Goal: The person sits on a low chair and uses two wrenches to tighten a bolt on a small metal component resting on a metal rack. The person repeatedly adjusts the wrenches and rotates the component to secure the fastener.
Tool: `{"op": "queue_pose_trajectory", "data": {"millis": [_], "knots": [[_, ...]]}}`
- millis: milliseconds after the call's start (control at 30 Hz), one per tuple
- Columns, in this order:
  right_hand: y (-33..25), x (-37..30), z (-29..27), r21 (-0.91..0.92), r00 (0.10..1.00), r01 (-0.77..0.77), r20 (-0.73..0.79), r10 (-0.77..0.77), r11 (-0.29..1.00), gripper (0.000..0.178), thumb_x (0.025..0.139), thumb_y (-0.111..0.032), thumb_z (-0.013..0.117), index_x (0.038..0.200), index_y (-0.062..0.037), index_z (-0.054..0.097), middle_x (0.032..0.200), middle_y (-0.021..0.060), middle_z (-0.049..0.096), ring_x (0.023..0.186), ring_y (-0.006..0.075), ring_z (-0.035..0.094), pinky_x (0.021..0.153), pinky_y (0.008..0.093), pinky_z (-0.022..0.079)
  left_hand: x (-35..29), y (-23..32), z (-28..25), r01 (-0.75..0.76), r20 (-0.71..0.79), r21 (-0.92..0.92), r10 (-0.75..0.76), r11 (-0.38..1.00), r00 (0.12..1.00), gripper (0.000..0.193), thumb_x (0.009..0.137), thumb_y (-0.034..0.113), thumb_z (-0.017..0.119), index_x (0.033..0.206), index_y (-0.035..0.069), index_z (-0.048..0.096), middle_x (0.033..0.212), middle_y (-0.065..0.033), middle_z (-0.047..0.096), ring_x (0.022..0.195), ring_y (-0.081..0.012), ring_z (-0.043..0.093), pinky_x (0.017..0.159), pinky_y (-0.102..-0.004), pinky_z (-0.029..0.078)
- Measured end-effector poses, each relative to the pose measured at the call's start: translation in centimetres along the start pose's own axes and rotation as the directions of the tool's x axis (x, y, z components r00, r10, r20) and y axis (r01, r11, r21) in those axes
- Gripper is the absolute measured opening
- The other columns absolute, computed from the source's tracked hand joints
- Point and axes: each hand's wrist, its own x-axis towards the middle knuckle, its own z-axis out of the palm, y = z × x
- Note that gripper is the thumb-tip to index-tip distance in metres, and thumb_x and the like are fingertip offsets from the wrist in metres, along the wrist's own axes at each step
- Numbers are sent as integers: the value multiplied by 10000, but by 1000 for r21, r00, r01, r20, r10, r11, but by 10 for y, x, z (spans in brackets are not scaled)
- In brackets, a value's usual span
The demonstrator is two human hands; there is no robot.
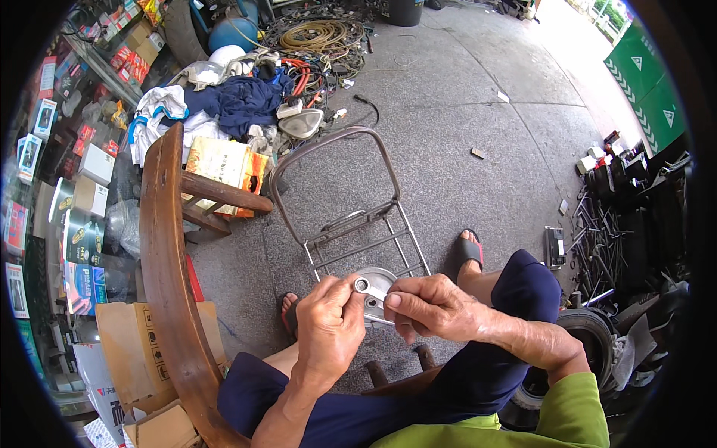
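Between my two hands is a small silvery metal lever arm (373,292) with a round ring at one end. The fingertips of my left hand (328,325) pinch it beside the ring. My right hand (437,306) is closed on its other end, thumb on top, and the fingers hide that end. Just beneath and beyond the hands is a round metal plate (383,279) with holes near its middle, partly covered by my fingers. The plate overlaps the near end of a metal tube frame (407,237) with crossbars, standing on the floor in front of me.
A curved wooden bench rail (166,276) runs along my left, with cardboard boxes (142,340) and a glass showcase beyond. Clothes (239,104) and coiled hoses (310,36) lie at the far left. At right are a tyre (590,336) and a heap of metal rods (597,246).
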Motion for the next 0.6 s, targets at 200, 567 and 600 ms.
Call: {"op": "queue_pose_trajectory", "data": {"millis": [200,567,600], "knots": [[-8,-17,-21,-313,998,41,58,-24,949,265,1019,-257,567,1019,-5,648,641,52,591,612,104,599,548,291,474,0,6,-13,-28,282,-73,48,997,958,175,821,-101,656,978,-37,700,750,-53,603,579,-92,583,501,-287,442],[23,-26,-39,-849,964,259,260,-61,460,304,851,-361,722,924,-66,717,694,118,665,706,283,684,662,400,514,-34,6,14,-450,804,243,81,859,589,70,801,47,630,751,12,666,781,-129,631,693,-332,684,601,-428,556],[36,-25,-30,-892,951,306,270,-150,333,303,840,-363,725,888,-63,711,680,114,654,705,292,683,669,403,517,-36,0,19,-450,785,301,50,841,617,62,788,42,632,753,15,676,793,-142,642,715,-319,697,613,-416,566]]}}
